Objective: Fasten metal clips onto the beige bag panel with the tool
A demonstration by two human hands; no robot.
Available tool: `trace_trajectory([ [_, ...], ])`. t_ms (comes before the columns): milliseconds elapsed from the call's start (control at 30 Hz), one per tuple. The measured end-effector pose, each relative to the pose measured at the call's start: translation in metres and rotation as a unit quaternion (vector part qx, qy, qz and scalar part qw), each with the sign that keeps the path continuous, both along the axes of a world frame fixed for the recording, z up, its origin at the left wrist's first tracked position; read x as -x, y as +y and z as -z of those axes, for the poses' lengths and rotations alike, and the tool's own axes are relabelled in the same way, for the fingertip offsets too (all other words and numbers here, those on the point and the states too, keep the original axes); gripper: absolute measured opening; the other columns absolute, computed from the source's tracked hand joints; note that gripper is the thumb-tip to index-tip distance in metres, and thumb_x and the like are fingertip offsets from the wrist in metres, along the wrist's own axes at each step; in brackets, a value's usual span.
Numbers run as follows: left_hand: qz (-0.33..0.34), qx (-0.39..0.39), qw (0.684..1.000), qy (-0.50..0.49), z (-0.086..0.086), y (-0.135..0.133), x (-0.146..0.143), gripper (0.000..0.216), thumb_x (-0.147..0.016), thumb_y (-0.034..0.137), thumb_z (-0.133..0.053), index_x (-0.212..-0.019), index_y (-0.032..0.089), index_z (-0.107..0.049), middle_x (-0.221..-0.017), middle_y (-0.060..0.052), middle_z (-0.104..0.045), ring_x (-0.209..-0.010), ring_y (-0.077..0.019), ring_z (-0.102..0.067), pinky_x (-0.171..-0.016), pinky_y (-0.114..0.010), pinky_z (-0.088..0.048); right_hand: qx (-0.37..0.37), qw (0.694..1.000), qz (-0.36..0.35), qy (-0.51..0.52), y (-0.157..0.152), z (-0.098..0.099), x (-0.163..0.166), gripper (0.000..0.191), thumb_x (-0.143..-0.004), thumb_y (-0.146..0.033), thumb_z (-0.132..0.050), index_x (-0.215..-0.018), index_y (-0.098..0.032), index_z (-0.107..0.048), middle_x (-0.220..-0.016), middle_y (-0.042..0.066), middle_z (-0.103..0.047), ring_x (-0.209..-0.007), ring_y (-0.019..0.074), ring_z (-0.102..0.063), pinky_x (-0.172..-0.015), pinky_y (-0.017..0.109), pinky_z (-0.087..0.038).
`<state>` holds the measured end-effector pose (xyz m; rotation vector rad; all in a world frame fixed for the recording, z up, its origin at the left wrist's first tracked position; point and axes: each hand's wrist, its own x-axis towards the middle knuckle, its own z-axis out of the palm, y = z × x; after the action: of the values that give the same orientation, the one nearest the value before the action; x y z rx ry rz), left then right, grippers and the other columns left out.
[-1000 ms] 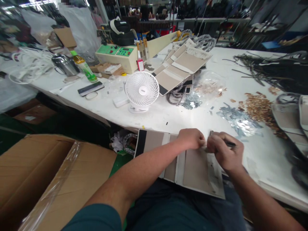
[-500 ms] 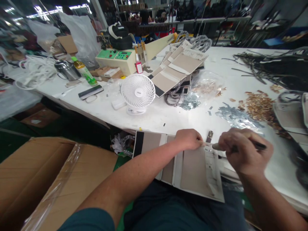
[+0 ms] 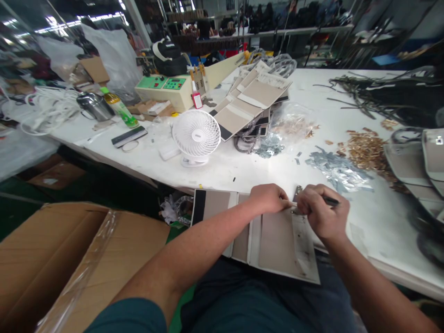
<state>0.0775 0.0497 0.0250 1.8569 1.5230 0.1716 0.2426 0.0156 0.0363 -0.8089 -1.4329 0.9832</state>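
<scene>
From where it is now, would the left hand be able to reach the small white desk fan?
Probably yes: the left hand rests on the beige panel, and only bare white table lies between it and the white desk fan.

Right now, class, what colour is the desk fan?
White, clearest in the head view.

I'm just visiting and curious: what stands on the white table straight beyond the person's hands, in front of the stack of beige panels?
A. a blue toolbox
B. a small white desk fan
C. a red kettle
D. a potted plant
B: a small white desk fan stands on the white table, beyond the left hand and right hand.
</scene>
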Motion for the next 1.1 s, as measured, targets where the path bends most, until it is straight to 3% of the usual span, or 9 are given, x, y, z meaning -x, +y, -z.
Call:
trace_trajectory([
  [100, -0.017, -0.022, 1.000, -0.004, 0.001, -0.006, 0.000, 0.028, -0.094, 0.058, -0.073, -0.105, 0.034, -0.083, -0.100, 0.005, -0.079, -0.099, -0.0191, -0.072, -0.081, -0.030, -0.051, 0.016, 1.000, -0.007, 0.005, 0.004, 0.005, -0.001, 0.045, -0.104, -0.032, -0.072, -0.066, -0.023, -0.050, -0.057, -0.003, -0.050, -0.051, 0.0150, -0.046, -0.051, 0.031, -0.036],
  [233, -0.010, -0.243, 0.970, 0.003, 0.006, -0.045, 0.001, 0.041, -0.099, 0.045, -0.072, -0.134, 0.023, -0.072, -0.131, -0.005, -0.071, -0.124, -0.0256, -0.063, -0.106, -0.038, -0.052, 0.013, 1.000, 0.009, -0.019, 0.005, 0.004, -0.001, 0.046, -0.104, -0.036, -0.072, -0.066, -0.023, -0.050, -0.057, -0.003, -0.052, -0.052, 0.0152, -0.048, -0.053, 0.031, -0.038],
  [333, 0.086, -0.341, 0.936, -0.021, 0.015, -0.095, 0.005, 0.061, -0.101, 0.065, -0.065, -0.142, 0.020, -0.065, -0.145, -0.011, -0.064, -0.133, -0.0285, -0.057, -0.122, -0.046, -0.042, 0.020, 0.999, 0.022, -0.023, 0.005, 0.004, -0.001, 0.047, -0.104, -0.039, -0.072, -0.066, -0.023, -0.050, -0.056, -0.003, -0.052, -0.050, 0.0147, -0.047, -0.052, 0.030, -0.037],
  [433, 0.195, -0.344, 0.919, -0.004, 0.027, -0.137, 0.009, 0.090, -0.094, 0.084, -0.060, -0.155, 0.018, -0.053, -0.161, -0.014, -0.052, -0.151, -0.0337, -0.042, -0.136, -0.055, -0.020, 0.029, 0.999, 0.025, -0.028, 0.007, 0.005, -0.001, 0.048, -0.104, -0.042, -0.072, -0.065, -0.023, -0.051, -0.055, -0.003, -0.053, -0.049, 0.0143, -0.047, -0.051, 0.029, -0.037],
  [500, 0.230, -0.329, 0.915, 0.038, 0.032, -0.151, 0.009, 0.095, -0.095, 0.080, -0.064, -0.162, 0.017, -0.044, -0.168, -0.015, -0.043, -0.158, -0.0345, -0.032, -0.138, -0.058, -0.012, 0.033, 0.999, 0.026, -0.025, 0.008, 0.006, -0.001, 0.048, -0.104, -0.042, -0.072, -0.065, -0.023, -0.052, -0.055, -0.002, -0.053, -0.048, 0.0145, -0.048, -0.051, 0.029, -0.037],
  [700, 0.252, -0.292, 0.916, 0.112, 0.022, -0.146, 0.004, 0.087, -0.091, 0.046, -0.077, -0.165, 0.019, -0.039, -0.171, -0.015, -0.039, -0.159, -0.0342, -0.031, -0.136, -0.060, -0.019, 0.039, 0.999, 0.030, -0.003, 0.009, 0.004, -0.001, 0.046, -0.103, -0.041, -0.073, -0.067, -0.023, -0.052, -0.055, -0.003, -0.052, -0.048, 0.0147, -0.048, -0.050, 0.029, -0.040],
  [833, 0.263, -0.273, 0.919, 0.107, 0.012, -0.138, 0.009, 0.085, -0.091, 0.047, -0.074, -0.164, 0.021, -0.041, -0.170, -0.013, -0.040, -0.158, -0.0344, -0.034, -0.134, -0.062, -0.022, 0.073, 0.995, 0.033, 0.059, -0.002, -0.001, -0.008, 0.044, -0.099, -0.039, -0.077, -0.067, -0.023, -0.052, -0.057, -0.003, -0.050, -0.048, 0.0140, -0.046, -0.046, 0.027, -0.038],
  [967, 0.278, -0.267, 0.917, 0.106, 0.010, -0.133, 0.012, 0.085, -0.091, 0.046, -0.073, -0.165, 0.022, -0.040, -0.174, -0.013, -0.035, -0.160, -0.0343, -0.030, -0.134, -0.063, -0.021, 0.137, 0.971, 0.038, 0.192, -0.020, -0.004, -0.019, 0.043, -0.090, -0.031, -0.084, -0.066, -0.021, -0.050, -0.059, -0.005, -0.045, -0.047, 0.0120, -0.043, -0.044, 0.026, -0.038],
  [1100, 0.277, -0.266, 0.917, 0.112, 0.010, -0.132, 0.010, 0.084, -0.092, 0.046, -0.071, -0.165, 0.022, -0.039, -0.175, -0.012, -0.033, -0.161, -0.0340, -0.028, -0.135, -0.064, -0.018, 0.171, 0.950, 0.059, 0.256, -0.030, -0.001, -0.028, 0.044, -0.085, -0.028, -0.084, -0.063, -0.020, -0.046, -0.058, -0.006, -0.039, -0.044, 0.0102, -0.037, -0.041, 0.024, -0.036],
])
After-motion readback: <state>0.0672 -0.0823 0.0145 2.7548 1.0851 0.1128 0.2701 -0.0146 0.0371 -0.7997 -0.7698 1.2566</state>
